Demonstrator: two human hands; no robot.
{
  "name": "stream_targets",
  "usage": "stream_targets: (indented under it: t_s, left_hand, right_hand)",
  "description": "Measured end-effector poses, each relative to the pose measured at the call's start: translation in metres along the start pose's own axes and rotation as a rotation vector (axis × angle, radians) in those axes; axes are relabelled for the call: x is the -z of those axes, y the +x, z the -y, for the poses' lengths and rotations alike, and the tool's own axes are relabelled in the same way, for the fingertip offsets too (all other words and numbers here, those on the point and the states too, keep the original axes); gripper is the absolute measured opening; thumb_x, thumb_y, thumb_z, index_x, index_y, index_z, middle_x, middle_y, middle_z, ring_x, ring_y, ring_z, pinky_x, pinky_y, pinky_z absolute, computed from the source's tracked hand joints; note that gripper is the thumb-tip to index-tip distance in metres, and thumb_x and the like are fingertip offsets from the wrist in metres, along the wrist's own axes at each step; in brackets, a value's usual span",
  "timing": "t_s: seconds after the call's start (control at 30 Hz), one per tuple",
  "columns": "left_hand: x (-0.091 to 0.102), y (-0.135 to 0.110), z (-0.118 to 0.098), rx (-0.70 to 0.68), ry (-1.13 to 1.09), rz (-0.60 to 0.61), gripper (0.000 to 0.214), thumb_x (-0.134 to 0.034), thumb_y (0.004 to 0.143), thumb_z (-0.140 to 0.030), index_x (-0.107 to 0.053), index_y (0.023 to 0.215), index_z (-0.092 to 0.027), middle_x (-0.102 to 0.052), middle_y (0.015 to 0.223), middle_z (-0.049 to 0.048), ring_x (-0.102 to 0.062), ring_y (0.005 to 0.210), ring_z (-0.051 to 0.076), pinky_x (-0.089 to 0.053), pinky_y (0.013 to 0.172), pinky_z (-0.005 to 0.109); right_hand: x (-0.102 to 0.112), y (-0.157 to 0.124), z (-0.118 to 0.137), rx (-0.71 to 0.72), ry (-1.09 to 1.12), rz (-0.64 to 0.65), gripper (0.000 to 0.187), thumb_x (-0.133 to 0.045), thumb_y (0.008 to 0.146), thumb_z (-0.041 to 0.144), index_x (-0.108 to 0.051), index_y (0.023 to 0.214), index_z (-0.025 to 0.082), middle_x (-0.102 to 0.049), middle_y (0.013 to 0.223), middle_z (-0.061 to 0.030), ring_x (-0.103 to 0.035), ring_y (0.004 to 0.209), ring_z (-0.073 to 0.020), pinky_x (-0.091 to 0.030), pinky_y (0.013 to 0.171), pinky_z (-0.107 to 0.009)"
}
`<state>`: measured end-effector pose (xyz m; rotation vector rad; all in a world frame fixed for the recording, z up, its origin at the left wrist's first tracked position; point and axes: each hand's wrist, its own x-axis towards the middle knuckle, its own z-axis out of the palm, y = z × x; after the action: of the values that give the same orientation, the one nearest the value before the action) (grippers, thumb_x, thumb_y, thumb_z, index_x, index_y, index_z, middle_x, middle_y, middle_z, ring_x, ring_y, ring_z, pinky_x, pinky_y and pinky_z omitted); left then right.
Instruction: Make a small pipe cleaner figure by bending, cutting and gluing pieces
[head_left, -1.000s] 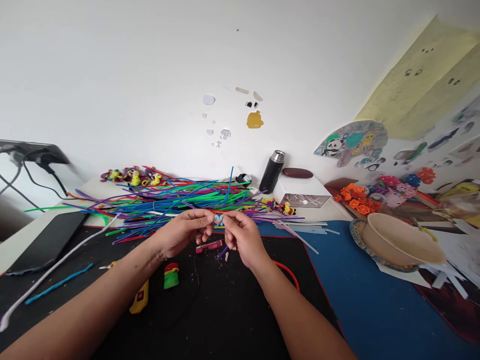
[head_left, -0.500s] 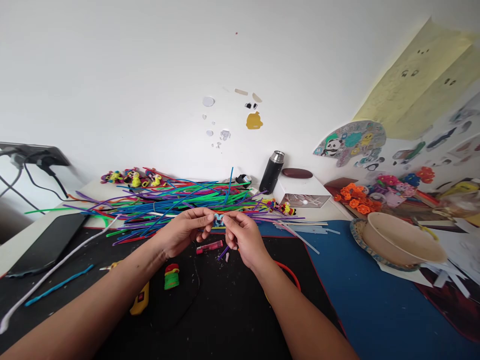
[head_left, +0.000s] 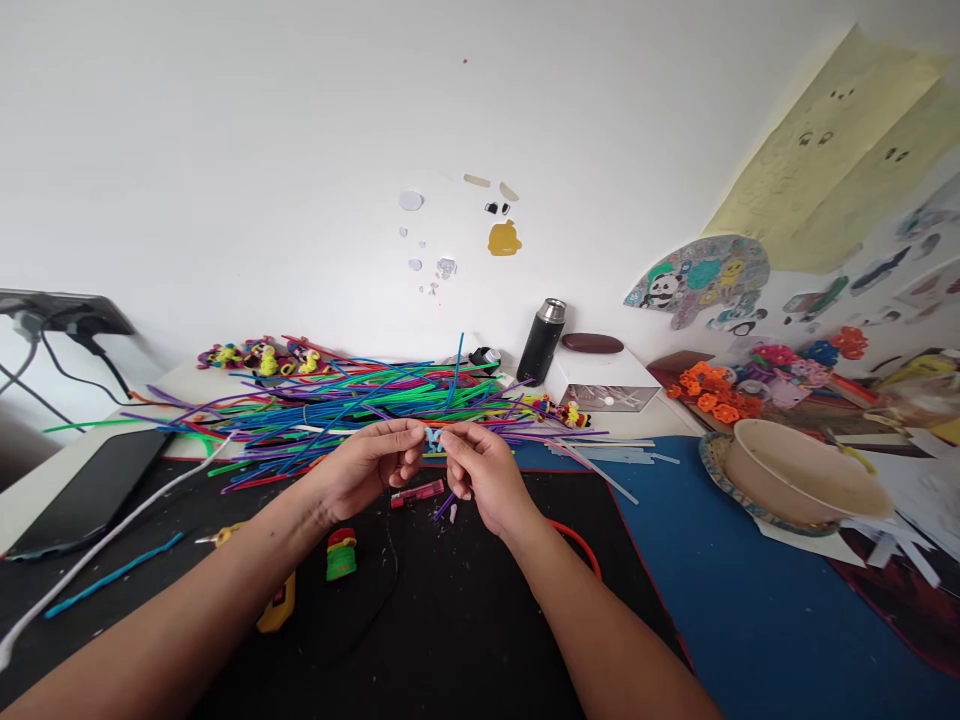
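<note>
Between the fingertips of both hands is a small, bent piece of light blue pipe cleaner [head_left: 433, 439], held up over the far edge of the black mat. My left hand [head_left: 379, 462] pinches its left end, and my right hand [head_left: 484, 475] pinches the right end. Much of the piece is hidden by the fingers. Below the hands lie a red lighter [head_left: 417, 494] and a short purple pipe cleaner [head_left: 444, 507]. Nearer to me, a red, yellow and green wound figure piece [head_left: 341, 555] rests on the mat.
A heap of coloured pipe cleaners [head_left: 322, 405] spreads behind the hands. A black flask [head_left: 541, 345] stands by a white box [head_left: 611, 380]. On the right is a beige bowl [head_left: 802, 480]; on the left, a phone [head_left: 94, 495], a white cord [head_left: 120, 545] and a yellow-handled tool [head_left: 277, 608].
The view has shifted very slightly. Both hands keep their pinch on the light blue piece, which has turned a little between the fingers.
</note>
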<state>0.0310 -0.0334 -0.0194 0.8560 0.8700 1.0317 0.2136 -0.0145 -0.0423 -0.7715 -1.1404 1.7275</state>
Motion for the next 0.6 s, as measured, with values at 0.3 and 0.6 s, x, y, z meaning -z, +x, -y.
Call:
stream_targets:
  t_s: [0.3, 0.6]
  left_hand:
    - [-0.0009, 0.0014, 0.0055, 0.025, -0.043, 0.007, 0.040, -0.091, 0.075, -0.039, -0.061, 0.067, -0.015, -0.052, 0.062, -0.0025, -0.046, 0.053, 0.009, -0.029, 0.044, 0.020]
    - [-0.0028, 0.0007, 0.0025, 0.012, -0.074, -0.008, 0.041, -0.093, 0.074, -0.039, -0.060, 0.067, -0.015, -0.051, 0.062, -0.0032, -0.045, 0.052, 0.008, -0.030, 0.043, 0.018]
  right_hand:
    - [-0.0003, 0.0006, -0.0006, -0.014, 0.027, 0.000, 0.039, -0.083, 0.078, 0.052, -0.068, 0.090, 0.019, -0.050, 0.052, 0.0093, -0.042, 0.038, -0.0075, -0.023, 0.037, -0.022]
    - [0.0001, -0.0002, -0.0008, -0.019, 0.032, -0.008, 0.038, -0.081, 0.081, 0.054, -0.067, 0.088, 0.020, -0.050, 0.054, 0.0089, -0.043, 0.038, -0.0073, -0.022, 0.038, -0.022]
